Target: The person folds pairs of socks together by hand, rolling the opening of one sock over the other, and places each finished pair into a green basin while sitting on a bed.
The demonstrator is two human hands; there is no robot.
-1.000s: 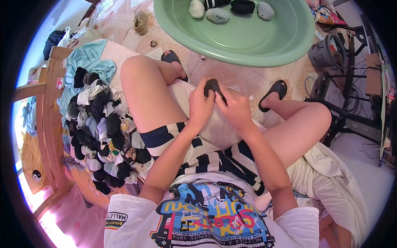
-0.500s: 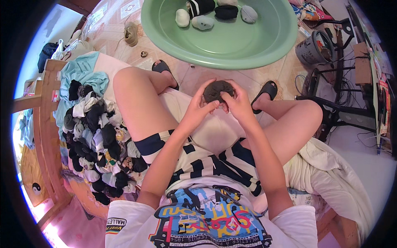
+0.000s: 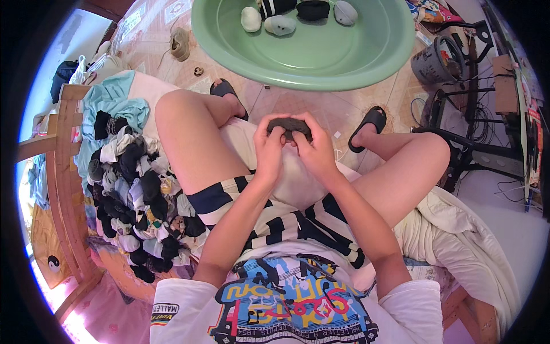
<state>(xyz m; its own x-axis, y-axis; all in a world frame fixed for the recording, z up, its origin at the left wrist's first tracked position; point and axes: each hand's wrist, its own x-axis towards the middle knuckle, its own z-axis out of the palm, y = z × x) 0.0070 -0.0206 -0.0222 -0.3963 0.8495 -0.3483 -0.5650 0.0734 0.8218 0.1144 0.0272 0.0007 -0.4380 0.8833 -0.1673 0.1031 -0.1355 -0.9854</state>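
A dark sock (image 3: 289, 122), bunched up, is between the knees, gripped from both sides. The left hand (image 3: 267, 150) has its fingers curled around the left end, and the right hand (image 3: 317, 150) grasps the right end; both thumbs press into the near side. Beyond the hands, apart from them, a green basin (image 3: 321, 64) holds bundled socks (image 3: 280, 25) in its far part. To the left, a heap (image 3: 137, 198) of loose socks lies beside the left thigh (image 3: 200, 140), with a blue cloth (image 3: 114, 100) at its far end.
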